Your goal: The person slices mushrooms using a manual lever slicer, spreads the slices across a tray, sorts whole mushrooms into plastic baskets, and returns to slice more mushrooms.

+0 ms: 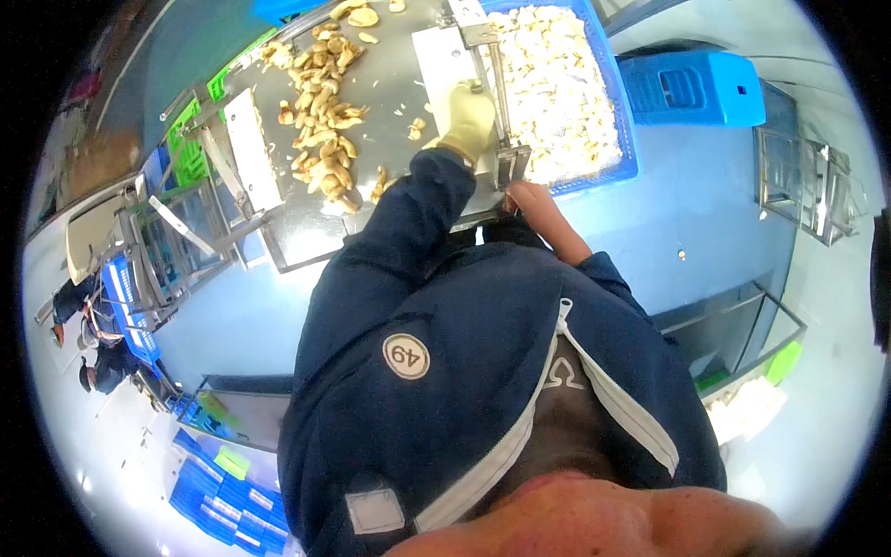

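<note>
My left hand (471, 118), in a pale yellow glove, is closed beside a long metal bar (501, 93) at the right side of the steel table (394, 79). What its fingers hold is too small to make out. Bare and closed, my right hand (535, 206) is at the near end of the bar, around the bar's end. A white board (441, 60) lies under and beyond the glove. Brown, finger-like pieces (325, 111) form a long pile on the table's left half. Right of the bar, a blue basket (629, 139) holds many pale cut pieces (557, 93).
A blue plastic stool (691, 88) stands right of the basket. Another white board (252, 153) is at the table's left edge. Metal frames, green crates (190, 148) and blue crates (227, 501) are at left. Other people (107, 367) are at far left. A metal rack (807, 181) is at right.
</note>
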A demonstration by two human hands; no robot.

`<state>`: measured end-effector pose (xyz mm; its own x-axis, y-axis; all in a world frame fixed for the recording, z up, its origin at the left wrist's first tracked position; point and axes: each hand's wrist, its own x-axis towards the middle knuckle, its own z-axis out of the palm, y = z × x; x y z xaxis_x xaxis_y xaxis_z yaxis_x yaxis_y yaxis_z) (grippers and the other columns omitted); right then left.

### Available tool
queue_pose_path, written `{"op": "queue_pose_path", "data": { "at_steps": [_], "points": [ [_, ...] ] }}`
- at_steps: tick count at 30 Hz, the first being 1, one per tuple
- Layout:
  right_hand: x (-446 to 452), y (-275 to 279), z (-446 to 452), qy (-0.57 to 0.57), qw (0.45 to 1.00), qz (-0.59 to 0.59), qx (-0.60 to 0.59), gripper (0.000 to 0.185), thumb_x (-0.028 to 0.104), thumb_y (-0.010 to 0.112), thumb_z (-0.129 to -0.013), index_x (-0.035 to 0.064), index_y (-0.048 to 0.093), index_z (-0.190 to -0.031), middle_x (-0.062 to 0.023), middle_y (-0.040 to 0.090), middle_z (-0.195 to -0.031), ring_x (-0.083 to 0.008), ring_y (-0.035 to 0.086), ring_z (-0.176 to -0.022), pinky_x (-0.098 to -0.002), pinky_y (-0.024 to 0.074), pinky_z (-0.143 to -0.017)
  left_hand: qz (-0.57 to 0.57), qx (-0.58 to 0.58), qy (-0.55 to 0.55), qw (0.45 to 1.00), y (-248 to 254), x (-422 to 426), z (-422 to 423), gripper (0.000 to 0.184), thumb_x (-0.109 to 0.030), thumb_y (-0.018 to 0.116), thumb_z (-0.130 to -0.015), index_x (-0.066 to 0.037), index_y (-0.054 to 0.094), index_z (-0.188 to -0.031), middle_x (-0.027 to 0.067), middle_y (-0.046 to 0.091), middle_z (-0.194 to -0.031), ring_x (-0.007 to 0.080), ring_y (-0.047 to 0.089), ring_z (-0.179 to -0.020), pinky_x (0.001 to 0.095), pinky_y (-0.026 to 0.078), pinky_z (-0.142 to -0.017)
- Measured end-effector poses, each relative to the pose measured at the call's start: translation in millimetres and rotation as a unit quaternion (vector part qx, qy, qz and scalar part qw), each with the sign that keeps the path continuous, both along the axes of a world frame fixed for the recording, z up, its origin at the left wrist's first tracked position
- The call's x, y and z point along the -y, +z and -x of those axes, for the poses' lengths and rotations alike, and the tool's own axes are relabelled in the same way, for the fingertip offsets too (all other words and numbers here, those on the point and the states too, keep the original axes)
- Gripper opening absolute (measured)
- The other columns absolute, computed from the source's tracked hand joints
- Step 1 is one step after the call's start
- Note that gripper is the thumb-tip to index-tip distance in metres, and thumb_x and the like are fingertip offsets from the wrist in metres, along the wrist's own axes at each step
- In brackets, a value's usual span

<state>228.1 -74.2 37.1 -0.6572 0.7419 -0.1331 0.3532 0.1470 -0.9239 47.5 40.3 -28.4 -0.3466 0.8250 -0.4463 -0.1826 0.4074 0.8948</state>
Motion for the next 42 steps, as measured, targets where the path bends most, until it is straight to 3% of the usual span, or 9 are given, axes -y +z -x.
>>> {"op": "queue_pose_path", "data": {
  "at_steps": [6, 8, 12, 17, 19, 22, 24, 39, 42],
  "points": [
    [0.6, 7.2, -0.6, -0.028, 0.993, 0.115, -0.011, 0.026, 0.02, 0.046, -0.088, -0.0004, 0.053, -0.073, -0.0155, 0.058, -0.074, -0.03, 0.056, -0.069, -0.0369, 0.044, -0.063, -0.259, -0.311, -0.073, 0.911, 70.4, 35.6, 42.8, 0.021, -0.008, 0.055, -0.089, 0.003, 0.062, -0.105, 0.0092, 0.067, -0.089, 0.0197, 0.063, -0.07, 0.0295, 0.05, -0.064],
    [1.0, -7.4, -3.0, -0.016, 0.998, 0.06, -0.015, 0.028, 0.022, 0.046, -0.088, -0.0006, 0.055, -0.073, -0.0149, 0.059, -0.073, -0.0283, 0.056, -0.068, -0.0366, 0.0438, -0.063, -0.017, -0.206, -0.012, 0.978, 138.0, 61.7, 75.0, 0.025, -0.009, 0.058, -0.085, 0.004, 0.064, -0.104, 0.0101, 0.069, -0.091, 0.0188, 0.063, -0.073, 0.0292, 0.05, -0.068],
    [0.5, 11.9, 4.5, -0.095, 0.968, 0.234, 0.001, 0.031, 0.024, 0.046, -0.087, -0.001, 0.056, -0.073, -0.0133, 0.059, -0.071, -0.0256, 0.056, -0.065, -0.0359, 0.0436, -0.063, -0.018, -0.402, -0.122, 0.907, 92.6, 103.3, 119.0, 0.025, -0.017, 0.057, -0.085, -0.002, 0.065, -0.103, 0.0182, 0.068, -0.088, 0.0294, 0.066, -0.077, 0.0381, 0.051, -0.072],
    [0.6, 5.8, 1.0, -0.065, 0.987, 0.148, 0.006, 0.033, 0.026, 0.044, -0.086, 0.0004, 0.055, -0.068, -0.0115, 0.058, -0.066, -0.024, 0.055, -0.063, -0.0348, 0.0431, -0.06, 0.059, -0.567, -0.255, 0.781, 43.7, 101.7, 70.4, 0.02, -0.02, 0.052, -0.086, -0.007, 0.064, -0.094, 0.0221, 0.065, -0.086, 0.0422, 0.062, -0.084, 0.0498, 0.049, -0.074],
    [0.1, 6.7, 1.5, -0.024, 0.999, 0.011, -0.017, 0.032, 0.025, 0.044, -0.086, 0.0013, 0.054, -0.067, -0.0118, 0.057, -0.065, -0.0256, 0.055, -0.063, -0.0352, 0.0428, -0.059, 0.049, -0.547, -0.233, 0.803, 40.9, 101.2, 74.4, 0.021, -0.02, 0.051, -0.087, -0.006, 0.064, -0.096, 0.022, 0.065, -0.087, 0.0422, 0.062, -0.083, 0.0502, 0.049, -0.073],
    [-0.8, 20.3, 3.7, -0.077, 0.98, 0.181, -0.014, 0.028, 0.02, 0.044, -0.086, 0.0022, 0.049, -0.066, -0.0126, 0.056, -0.065, -0.0304, 0.055, -0.063, -0.0367, 0.0429, -0.058, 0.062, -0.483, -0.17, 0.857, 56.5, 102.4, 80.4, 0.023, -0.021, 0.057, -0.085, -0.003, 0.065, -0.096, 0.0193, 0.067, -0.088, 0.0357, 0.065, -0.081, 0.0441, 0.051, -0.073],
    [-0.2, 14.2, 2.4, -0.037, 0.998, 0.048, -0.025, 0.029, 0.021, 0.044, -0.087, 0.0021, 0.051, -0.067, -0.0122, 0.057, -0.065, -0.0281, 0.054, -0.062, -0.0366, 0.0427, -0.058, 0.048, -0.37, -0.106, 0.922, 67.2, 93.7, 79.5, 0.024, -0.022, 0.061, -0.083, -0.001, 0.066, -0.094, 0.0175, 0.068, -0.087, 0.0313, 0.066, -0.081, 0.0399, 0.051, -0.074],
    [-17.8, 81.7, 17.0, -0.145, 0.951, 0.27, -0.04, 0.036, 0.027, 0.045, -0.088, -0.0009, 0.057, -0.069, -0.013, 0.058, -0.063, -0.0248, 0.054, -0.059, -0.0354, 0.0439, -0.061, 0.002, -0.251, -0.132, 0.959, 4.9, 19.7, 33.4, 0.01, -0.009, 0.064, -0.08, 0.0, 0.068, -0.084, 0.0092, 0.068, -0.072, 0.017, 0.063, -0.062, 0.0296, 0.05, -0.059],
    [-5.6, 29.0, 9.6, -0.094, 0.977, 0.186, 0.051, 0.037, 0.029, 0.045, -0.088, -0.0007, 0.057, -0.07, -0.0116, 0.058, -0.064, -0.0231, 0.054, -0.059, -0.0345, 0.0433, -0.059, -0.003, -0.228, -0.131, 0.965, 5.1, 19.4, 34.8, 0.009, -0.008, 0.065, -0.08, 0.001, 0.067, -0.082, 0.0091, 0.067, -0.072, 0.0169, 0.062, -0.062, 0.0294, 0.05, -0.058]
  ]
}}
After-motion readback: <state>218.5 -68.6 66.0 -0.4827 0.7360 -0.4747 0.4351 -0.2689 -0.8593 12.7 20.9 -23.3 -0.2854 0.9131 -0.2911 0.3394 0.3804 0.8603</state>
